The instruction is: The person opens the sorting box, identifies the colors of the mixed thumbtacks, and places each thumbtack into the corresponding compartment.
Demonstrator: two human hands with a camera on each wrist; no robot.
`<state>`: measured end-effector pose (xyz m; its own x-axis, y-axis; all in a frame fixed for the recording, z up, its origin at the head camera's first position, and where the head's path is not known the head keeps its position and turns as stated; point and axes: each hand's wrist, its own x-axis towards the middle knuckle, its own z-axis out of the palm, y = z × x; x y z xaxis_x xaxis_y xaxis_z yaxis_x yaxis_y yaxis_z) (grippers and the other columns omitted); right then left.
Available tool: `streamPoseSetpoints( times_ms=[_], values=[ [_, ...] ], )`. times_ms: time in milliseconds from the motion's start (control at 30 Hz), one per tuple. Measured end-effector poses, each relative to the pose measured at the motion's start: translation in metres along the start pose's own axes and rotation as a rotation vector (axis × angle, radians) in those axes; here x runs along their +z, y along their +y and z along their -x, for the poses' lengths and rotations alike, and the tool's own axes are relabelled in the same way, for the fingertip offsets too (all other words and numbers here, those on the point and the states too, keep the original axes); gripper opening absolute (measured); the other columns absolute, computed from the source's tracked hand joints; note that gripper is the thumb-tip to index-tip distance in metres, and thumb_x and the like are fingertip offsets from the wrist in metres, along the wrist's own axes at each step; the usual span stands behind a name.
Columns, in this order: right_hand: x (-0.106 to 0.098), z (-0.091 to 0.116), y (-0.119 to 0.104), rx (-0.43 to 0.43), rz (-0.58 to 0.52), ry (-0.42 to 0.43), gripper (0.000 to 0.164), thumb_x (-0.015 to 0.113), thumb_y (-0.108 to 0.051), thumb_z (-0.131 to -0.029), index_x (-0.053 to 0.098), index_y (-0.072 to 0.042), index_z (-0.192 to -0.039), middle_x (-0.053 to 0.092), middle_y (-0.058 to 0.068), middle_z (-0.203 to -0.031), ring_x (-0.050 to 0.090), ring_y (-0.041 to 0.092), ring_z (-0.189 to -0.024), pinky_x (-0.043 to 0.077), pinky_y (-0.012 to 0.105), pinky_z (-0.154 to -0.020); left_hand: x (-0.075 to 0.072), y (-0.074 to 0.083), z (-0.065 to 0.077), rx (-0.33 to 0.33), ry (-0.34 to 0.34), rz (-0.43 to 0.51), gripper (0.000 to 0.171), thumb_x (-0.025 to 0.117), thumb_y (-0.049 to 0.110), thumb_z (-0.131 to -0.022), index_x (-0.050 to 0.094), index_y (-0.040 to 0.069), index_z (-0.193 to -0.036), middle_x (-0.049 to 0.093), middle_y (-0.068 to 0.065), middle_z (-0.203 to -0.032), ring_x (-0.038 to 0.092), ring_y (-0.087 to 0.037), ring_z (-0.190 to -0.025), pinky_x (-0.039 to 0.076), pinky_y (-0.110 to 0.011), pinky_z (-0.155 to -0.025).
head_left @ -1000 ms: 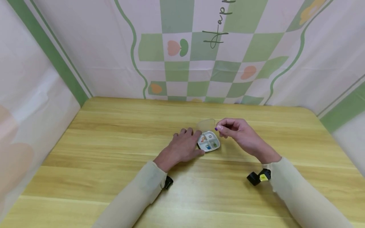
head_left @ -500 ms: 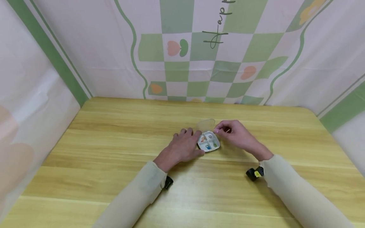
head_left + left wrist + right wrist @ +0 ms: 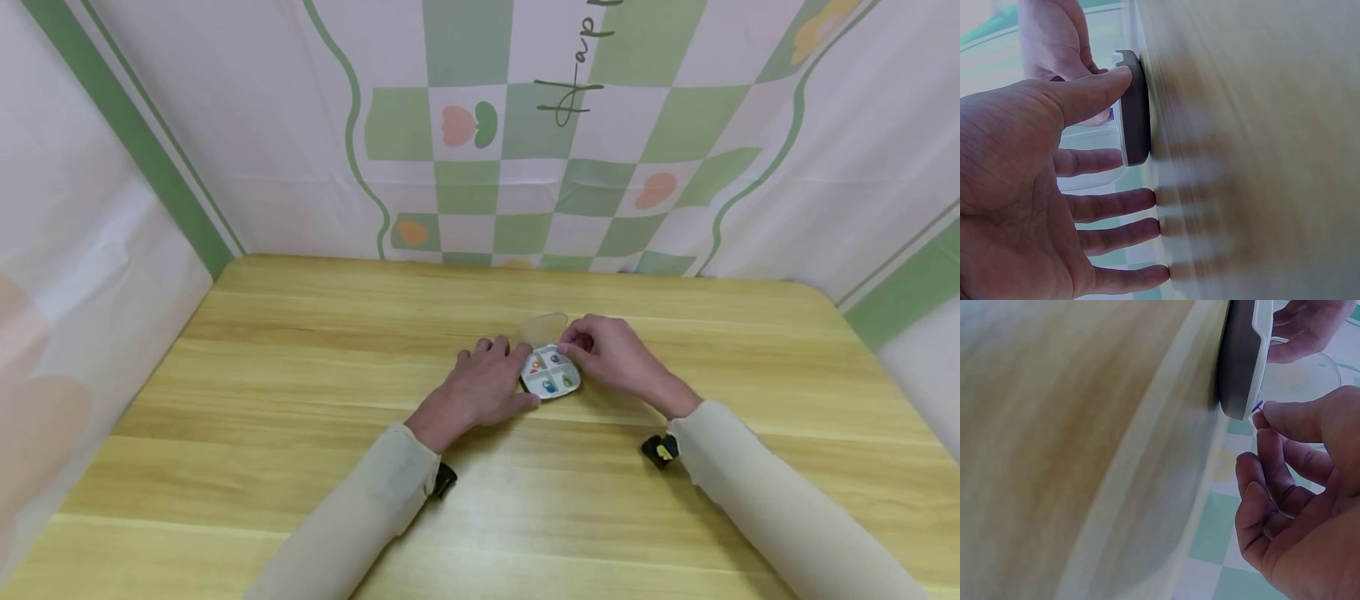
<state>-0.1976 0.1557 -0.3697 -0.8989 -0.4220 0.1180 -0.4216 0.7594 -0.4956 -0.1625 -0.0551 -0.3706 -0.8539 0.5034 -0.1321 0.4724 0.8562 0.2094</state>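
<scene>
A small white four-compartment case (image 3: 550,372), like a pill box, lies on the table with its clear lid (image 3: 543,328) folded back. Its compartments hold tiny coloured pieces: orange-red, dark grey, blue (image 3: 549,387) and green; their kind is too small to tell. My left hand (image 3: 486,385) holds the case's left side between thumb and index finger, other fingertips resting on the table. At the case's far right corner, my right hand (image 3: 617,356) pinches a tiny flat purple piece (image 3: 1257,406) between thumb and index finger, beside the rim.
The wooden table (image 3: 315,350) extends around both hands. Behind it hangs a green-and-white checked cloth (image 3: 465,187), with further cloth at both sides. A black wrist camera (image 3: 660,451) sits below the right sleeve.
My right hand has moved left and slightly down, bringing the purple piece to the case's far right corner. The left hand and the case stay in place.
</scene>
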Motion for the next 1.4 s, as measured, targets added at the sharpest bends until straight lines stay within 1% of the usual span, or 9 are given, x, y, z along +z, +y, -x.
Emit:
streamPoseSetpoints(
  times_ms=[167, 533, 733, 867, 967, 1067, 1167, 1233, 1400],
  values=[
    [0.001, 0.0, 0.001, -0.001, 0.018, -0.005, 0.007, 0.059, -0.016, -0.088, 0.065, -0.013, -0.088, 0.055, -0.003, -0.075, 0.05, 0.015, -0.067, 0.042, 0.031, -0.06, 0.0, 0.0, 0.0, 0.0, 0.0, -0.008, 0.073, 0.052, 0.058, -0.085, 0.031, 0.018, -0.142, 0.043, -0.012, -0.13, 0.041, -0.031, -0.119, 0.037, -0.049, -0.088],
    [0.001, 0.002, 0.003, 0.01, 0.013, -0.004, 0.007, 0.059, -0.018, -0.088, 0.065, -0.014, -0.09, 0.056, -0.003, -0.075, 0.05, 0.015, -0.068, 0.041, 0.032, -0.06, 0.001, 0.0, -0.001, 0.004, 0.003, -0.004, 0.073, 0.052, 0.057, -0.085, 0.031, 0.017, -0.143, 0.043, -0.012, -0.13, 0.041, -0.031, -0.118, 0.037, -0.049, -0.089],
    [-0.003, 0.004, 0.006, 0.027, -0.041, -0.01, 0.012, 0.057, -0.023, -0.09, 0.065, -0.014, -0.093, 0.057, -0.002, -0.078, 0.051, 0.016, -0.071, 0.043, 0.033, -0.062, 0.0, 0.0, -0.001, 0.006, 0.005, 0.004, 0.074, 0.053, 0.057, -0.085, 0.03, 0.017, -0.143, 0.043, -0.012, -0.131, 0.041, -0.031, -0.118, 0.036, -0.049, -0.089],
    [-0.008, 0.007, 0.01, 0.06, -0.102, -0.055, 0.014, 0.057, -0.024, -0.09, 0.065, -0.013, -0.095, 0.059, 0.0, -0.083, 0.053, 0.018, -0.076, 0.044, 0.033, -0.067, -0.001, 0.0, -0.001, 0.007, 0.003, 0.005, 0.073, 0.052, 0.057, -0.085, 0.03, 0.018, -0.143, 0.042, -0.012, -0.131, 0.041, -0.03, -0.117, 0.037, -0.048, -0.088],
    [-0.01, 0.009, 0.013, 0.084, -0.178, -0.13, 0.024, 0.062, -0.03, -0.087, 0.063, -0.01, -0.102, 0.059, 0.003, -0.089, 0.053, 0.019, -0.081, 0.044, 0.034, -0.07, -0.002, -0.001, -0.001, 0.009, 0.003, 0.006, 0.071, 0.052, 0.056, -0.086, 0.03, 0.019, -0.143, 0.043, -0.011, -0.131, 0.042, -0.029, -0.116, 0.038, -0.047, -0.087],
    [-0.011, 0.011, 0.015, 0.098, -0.254, -0.215, 0.045, 0.069, -0.038, -0.08, 0.058, -0.007, -0.111, 0.057, 0.007, -0.096, 0.052, 0.022, -0.086, 0.044, 0.035, -0.074, -0.002, -0.001, 0.0, 0.011, 0.007, 0.009, 0.069, 0.052, 0.054, -0.086, 0.031, 0.019, -0.142, 0.043, -0.011, -0.131, 0.042, -0.028, -0.116, 0.038, -0.047, -0.087],
    [-0.009, 0.012, 0.016, 0.09, -0.286, -0.265, 0.06, 0.074, -0.039, -0.073, 0.054, -0.003, -0.117, 0.055, 0.01, -0.1, 0.05, 0.024, -0.089, 0.042, 0.036, -0.077, -0.002, -0.002, 0.0, 0.01, 0.016, 0.018, 0.068, 0.053, 0.052, -0.087, 0.032, 0.019, -0.142, 0.043, -0.011, -0.131, 0.042, -0.028, -0.115, 0.039, -0.046, -0.086],
    [-0.009, 0.013, 0.016, 0.079, -0.289, -0.276, 0.065, 0.076, -0.038, -0.071, 0.053, -0.002, -0.119, 0.054, 0.01, -0.101, 0.048, 0.024, -0.09, 0.041, 0.036, -0.078, -0.002, -0.002, -0.001, 0.008, 0.023, 0.035, 0.067, 0.054, 0.051, -0.086, 0.033, 0.018, -0.141, 0.044, -0.011, -0.131, 0.043, -0.027, -0.114, 0.04, -0.045, -0.085],
    [-0.005, 0.011, 0.016, 0.053, -0.285, -0.276, 0.064, 0.079, -0.038, -0.067, 0.055, -0.005, -0.116, 0.054, 0.01, -0.097, 0.047, 0.025, -0.087, 0.041, 0.036, -0.076, -0.003, -0.005, -0.002, -0.003, 0.063, 0.117, 0.063, 0.061, 0.044, -0.084, 0.04, 0.015, -0.136, 0.05, -0.006, -0.117, 0.048, -0.019, -0.098, 0.042, -0.034, -0.076]
  ],
)
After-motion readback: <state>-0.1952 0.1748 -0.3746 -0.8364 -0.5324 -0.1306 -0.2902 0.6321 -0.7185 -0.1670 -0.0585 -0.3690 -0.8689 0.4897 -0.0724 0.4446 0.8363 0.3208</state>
